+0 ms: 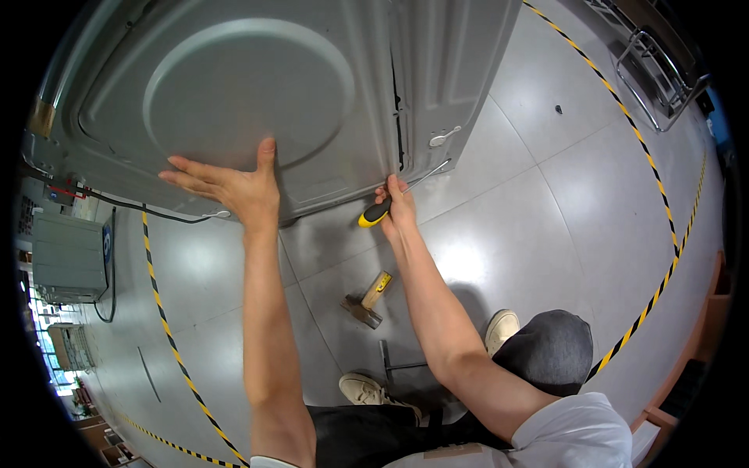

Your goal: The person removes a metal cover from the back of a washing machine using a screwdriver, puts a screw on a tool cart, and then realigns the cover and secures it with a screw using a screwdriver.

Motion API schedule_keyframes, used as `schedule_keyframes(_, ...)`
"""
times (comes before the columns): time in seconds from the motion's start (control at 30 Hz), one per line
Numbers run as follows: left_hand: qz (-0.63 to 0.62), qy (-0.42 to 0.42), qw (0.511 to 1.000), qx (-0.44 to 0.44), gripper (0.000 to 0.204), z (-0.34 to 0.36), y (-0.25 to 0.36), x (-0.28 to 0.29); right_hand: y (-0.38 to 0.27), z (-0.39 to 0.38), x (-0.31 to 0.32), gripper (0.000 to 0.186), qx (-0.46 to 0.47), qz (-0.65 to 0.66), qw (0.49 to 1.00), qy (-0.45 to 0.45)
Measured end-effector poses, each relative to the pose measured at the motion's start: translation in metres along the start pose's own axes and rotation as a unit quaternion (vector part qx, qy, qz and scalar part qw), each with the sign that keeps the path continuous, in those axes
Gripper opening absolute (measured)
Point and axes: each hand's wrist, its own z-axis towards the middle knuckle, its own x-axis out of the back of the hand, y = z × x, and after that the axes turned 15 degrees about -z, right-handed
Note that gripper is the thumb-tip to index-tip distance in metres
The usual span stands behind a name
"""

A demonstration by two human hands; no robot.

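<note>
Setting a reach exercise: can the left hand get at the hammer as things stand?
Probably yes, if the left hand leaves the panel: it holds no tool, and the hammer lies uncovered on the floor.

Panel: sheet metal, smooth, satin sheen, pressed with raised ridges. Screwdriver: handle plastic-looking, smooth; shaft bare metal, shiny. Hammer: handle wood, matt; head dull, dark metal, rough-looking. T-shaped tool, near: metal, low sheen. Floor: smooth tile, glossy, bright reflections left and right. Cabinet at left: metal-looking, smooth, mostly matt. Trousers: matt cloth. Shirt, near right: soft cloth, matt, creased. Shoes: matt; exact material unclear.
</note>
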Motion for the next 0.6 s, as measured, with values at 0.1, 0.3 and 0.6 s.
schedule_keyframes(0.1,0.004,0.0,1.0,-0.001,0.132,-0.002,0.003,-0.001,-0.002,0.002,0.004,0.024,0.017,-0.01,1.0,-0.001)
schedule_keyframes(0.3,-0.001,0.009,1.0,0.011,0.132,-0.003,0.007,-0.009,-0.017,0.002,0.006,0.025,0.026,-0.023,0.999,0.01)
schedule_keyframes(0.6,0.006,0.016,1.0,-0.015,0.133,-0.005,0.0,-0.001,-0.016,-0.008,0.0,0.023,0.05,-0.16,0.986,0.021)
